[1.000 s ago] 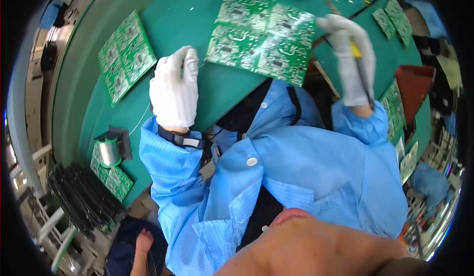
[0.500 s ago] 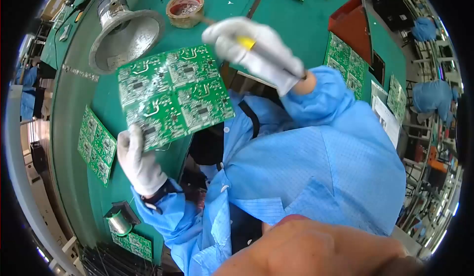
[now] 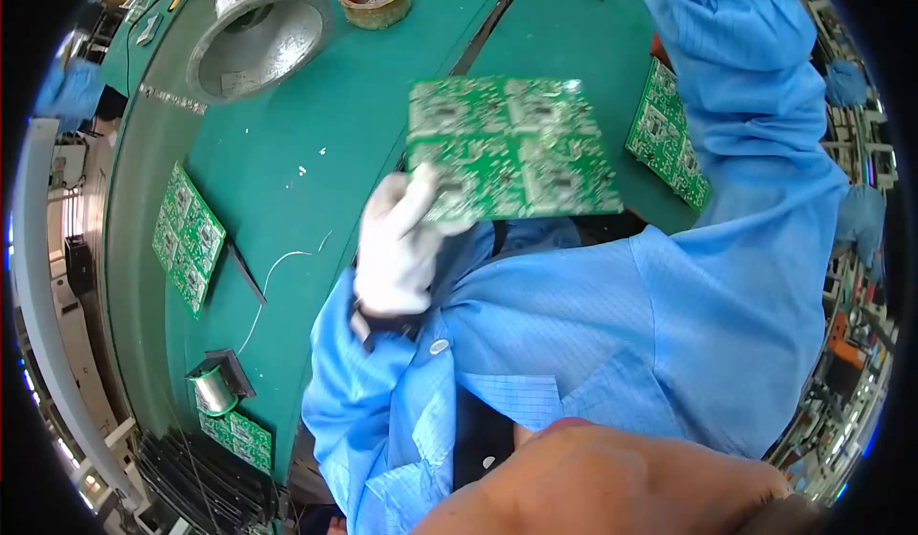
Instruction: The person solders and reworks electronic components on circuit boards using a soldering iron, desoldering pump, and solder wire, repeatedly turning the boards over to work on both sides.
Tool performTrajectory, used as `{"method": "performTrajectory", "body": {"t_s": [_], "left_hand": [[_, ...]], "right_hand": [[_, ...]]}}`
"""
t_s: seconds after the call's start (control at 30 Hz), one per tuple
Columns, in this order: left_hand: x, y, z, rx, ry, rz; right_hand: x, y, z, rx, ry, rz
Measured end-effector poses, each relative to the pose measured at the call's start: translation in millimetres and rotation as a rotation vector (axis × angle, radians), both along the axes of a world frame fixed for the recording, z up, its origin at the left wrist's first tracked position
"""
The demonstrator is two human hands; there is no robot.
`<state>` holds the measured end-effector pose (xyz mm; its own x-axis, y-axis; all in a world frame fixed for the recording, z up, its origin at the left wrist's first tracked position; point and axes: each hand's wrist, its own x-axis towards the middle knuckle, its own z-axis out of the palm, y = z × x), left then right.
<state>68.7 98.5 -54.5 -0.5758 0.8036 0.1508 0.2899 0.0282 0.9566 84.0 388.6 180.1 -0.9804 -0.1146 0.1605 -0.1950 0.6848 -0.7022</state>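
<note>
Head: held board [image 3: 513,150] now farther right

Table: from far off, I see a big green table top [image 3: 354,86] in most of my view.
Edge: a raised green side [image 3: 134,277] bends along its left.
Bar: past that side, I see a long grey bar [image 3: 43,248].
Lights: I spot bright white lights [image 3: 67,454] low on the left.
Right part: the room there [image 3: 841,344] looks crowded, too small for me to make out.
Floor: I can't tell floor from wall near the bent edges.
</note>
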Motion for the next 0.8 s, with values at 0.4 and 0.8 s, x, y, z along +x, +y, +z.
{"method": "performTrajectory", "body": {"t_s": [0.4, 0.8], "left_hand": [[26, 123, 1, -0.47, -0.152, -0.046], [10, -125, 50, -0.173, -0.121, 0.476]], "right_hand": [[3, -3, -55, -0.09, 0.076, 0.252], [6, -71, -111, -0.503, 0.097, 0.253]]}}
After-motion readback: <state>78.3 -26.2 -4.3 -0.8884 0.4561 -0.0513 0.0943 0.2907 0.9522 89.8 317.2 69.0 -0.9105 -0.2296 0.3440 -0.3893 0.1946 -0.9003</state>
